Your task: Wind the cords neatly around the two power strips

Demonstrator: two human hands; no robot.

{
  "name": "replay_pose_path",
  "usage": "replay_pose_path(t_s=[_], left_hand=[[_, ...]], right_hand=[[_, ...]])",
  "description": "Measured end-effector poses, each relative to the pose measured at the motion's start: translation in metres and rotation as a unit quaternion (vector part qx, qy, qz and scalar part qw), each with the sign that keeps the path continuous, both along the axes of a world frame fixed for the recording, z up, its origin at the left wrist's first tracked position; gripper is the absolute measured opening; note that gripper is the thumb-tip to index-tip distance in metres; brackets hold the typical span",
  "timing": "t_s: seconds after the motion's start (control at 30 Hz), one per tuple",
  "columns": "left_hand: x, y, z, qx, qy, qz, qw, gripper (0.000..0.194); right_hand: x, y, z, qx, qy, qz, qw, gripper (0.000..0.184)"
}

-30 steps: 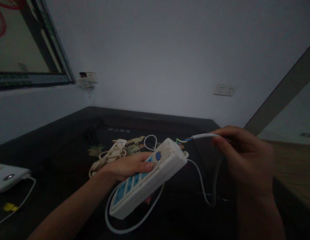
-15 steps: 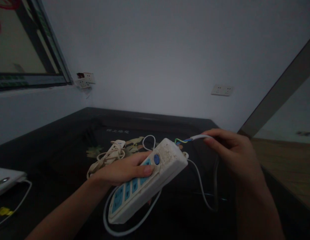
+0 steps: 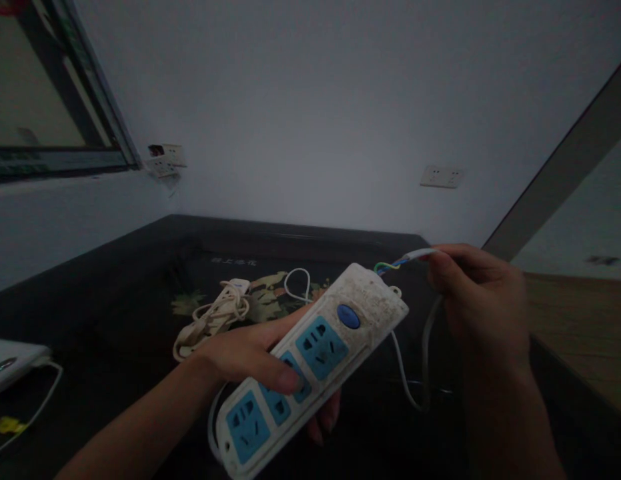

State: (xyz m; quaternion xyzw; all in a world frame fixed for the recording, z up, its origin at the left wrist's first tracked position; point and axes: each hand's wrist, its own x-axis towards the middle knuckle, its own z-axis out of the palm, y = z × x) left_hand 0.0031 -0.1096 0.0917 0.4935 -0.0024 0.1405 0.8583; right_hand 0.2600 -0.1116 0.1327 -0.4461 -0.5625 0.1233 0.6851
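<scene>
A white power strip (image 3: 365, 297) with blue sockets and a blue oval switch lies tilted in my left hand (image 3: 260, 357). The thumb presses on the socket face and the fingers wrap underneath. Dark grime marks the switch end. Out of that end comes a power cord (image 3: 417, 254), its sheath stripped back so that blue and yellow-green wires (image 3: 390, 267) show. My right hand (image 3: 477, 293) pinches the white sheath between thumb and finger, a short way from the strip. The cord hangs in a loop below and behind the strip.
Behind my left hand, a bundled beige cord with a small white strip (image 3: 217, 312) lies on the dark, flower-patterned table (image 3: 290, 235). A white device (image 3: 15, 365) with a cable is at left. Wall sockets (image 3: 441, 177) are ahead; another socket plate (image 3: 163, 165) hangs loose near the window.
My left hand has turned the power strip so its socket face shows more fully, and shifted it right. My right hand has moved slightly right and up, still pinching the cord.
</scene>
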Motion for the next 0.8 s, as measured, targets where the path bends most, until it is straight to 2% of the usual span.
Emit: replay_pose_path(t_s=[0.17,0.27,0.37,0.5,0.67,0.8], left_hand=[[0.000,0.005,0.000,-0.017,0.038,0.092,0.995,0.087],[0.002,0.006,0.002,-0.014,0.078,0.170,0.982,0.082],[0.005,0.007,0.002,0.000,0.095,0.237,0.967,0.075],[0.008,0.009,0.000,0.015,0.108,0.308,0.945,0.070],[0.013,0.010,-0.003,0.029,0.112,0.356,0.927,0.073],[0.017,0.008,-0.004,0.025,0.096,0.366,0.925,0.069]], right_hand=[[0.000,0.004,-0.002,0.018,0.026,-0.055,0.998,0.008],[-0.003,0.003,-0.002,0.020,0.016,-0.068,0.997,0.009],[-0.011,-0.006,0.000,0.014,-0.035,-0.065,0.997,0.009],[-0.034,-0.023,0.004,-0.006,-0.165,-0.059,0.985,0.014],[-0.066,-0.031,-0.007,0.025,-0.331,-0.047,0.942,0.029],[-0.088,-0.028,-0.025,0.044,-0.469,-0.131,0.872,0.038]])
